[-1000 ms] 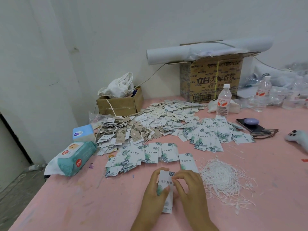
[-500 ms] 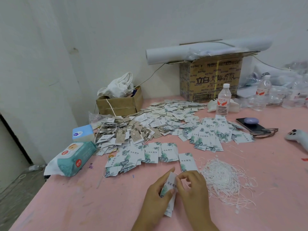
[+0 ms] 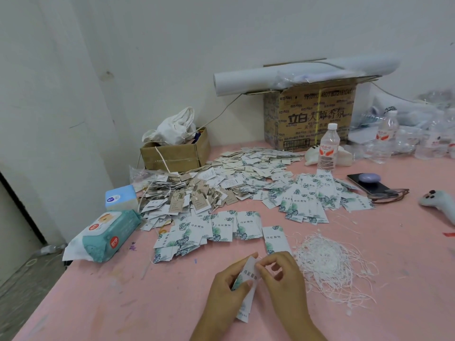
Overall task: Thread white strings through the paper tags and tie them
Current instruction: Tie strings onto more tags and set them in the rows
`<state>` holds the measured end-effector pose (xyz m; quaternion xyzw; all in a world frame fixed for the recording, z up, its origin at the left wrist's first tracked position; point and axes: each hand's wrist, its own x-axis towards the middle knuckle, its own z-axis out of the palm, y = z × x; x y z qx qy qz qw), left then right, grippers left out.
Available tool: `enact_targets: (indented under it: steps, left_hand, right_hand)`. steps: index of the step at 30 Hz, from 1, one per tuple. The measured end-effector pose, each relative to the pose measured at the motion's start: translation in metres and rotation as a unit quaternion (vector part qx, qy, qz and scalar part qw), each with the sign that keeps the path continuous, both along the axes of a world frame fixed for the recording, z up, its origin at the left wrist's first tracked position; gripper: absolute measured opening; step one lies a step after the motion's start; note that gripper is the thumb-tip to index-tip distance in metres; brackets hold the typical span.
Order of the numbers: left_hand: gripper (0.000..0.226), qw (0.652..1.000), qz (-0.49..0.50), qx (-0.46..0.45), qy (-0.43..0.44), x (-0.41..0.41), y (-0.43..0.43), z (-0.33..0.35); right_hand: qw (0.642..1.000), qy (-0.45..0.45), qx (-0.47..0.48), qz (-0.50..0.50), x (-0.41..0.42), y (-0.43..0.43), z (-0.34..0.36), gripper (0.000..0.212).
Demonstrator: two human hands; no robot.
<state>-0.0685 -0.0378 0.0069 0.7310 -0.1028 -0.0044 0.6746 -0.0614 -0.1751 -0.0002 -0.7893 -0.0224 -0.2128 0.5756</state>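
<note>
I record the left hand (image 3: 226, 286) gripping one paper tag (image 3: 248, 274), thumb across its printed face, just above the pink table (image 3: 123, 303). The tag's long axis runs away from me, top end farthest. The right hand (image 3: 283, 281) pinches that top corner; I cannot tell whether a string is in the pinch. The pile of white strings (image 3: 327, 267) lies just right of the right hand, which is the nearer one.

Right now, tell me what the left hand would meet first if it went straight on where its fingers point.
Probably the lone tag lying flat just beyond; the left hand, with the held tag, points up-right at it. Height is unclear, so it might pass over.
</note>
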Motion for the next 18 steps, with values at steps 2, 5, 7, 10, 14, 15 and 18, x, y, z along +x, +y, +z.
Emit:
enact_targets:
  steps: [2,5,7,10,14,15,18]
  left_hand:
    - [0.051,1.000,-0.005,-0.008,0.008,0.0006,0.0008,-0.0006]
    - [0.050,1.000,-0.005,-0.022,0.019,0.0005,0.0021,0.0008]
    - [0.045,0.999,-0.001,-0.028,0.022,-0.0003,0.0017,0.0029]
    - [0.039,0.999,0.006,-0.035,0.031,-0.0020,0.0002,0.0055]
    - [0.032,0.999,0.011,-0.032,0.029,-0.0014,0.0005,0.0037]
    - [0.030,0.999,0.011,-0.035,0.028,-0.0012,0.0006,0.0031]
    - [0.016,0.998,0.015,-0.056,0.037,-0.0010,0.0017,0.0032]
  right_hand:
    - [0.998,0.021,0.048,0.020,0.0027,-0.0016,0.0008,0.023]
    - [0.994,0.047,0.091,0.042,0.0042,-0.0024,0.0011,0.020]
    - [0.991,0.059,0.107,0.051,0.0050,-0.0025,0.0009,0.018]
    - [0.986,0.079,0.131,0.061,0.0070,-0.0026,0.0007,0.013]
    - [0.981,0.108,0.135,0.091,0.0094,-0.0058,0.0005,0.013]
    - [0.979,0.112,0.138,0.095,0.0094,-0.0069,0.0007,0.013]
    - [0.977,0.117,0.148,0.098,0.0100,-0.0084,0.0008,0.013]
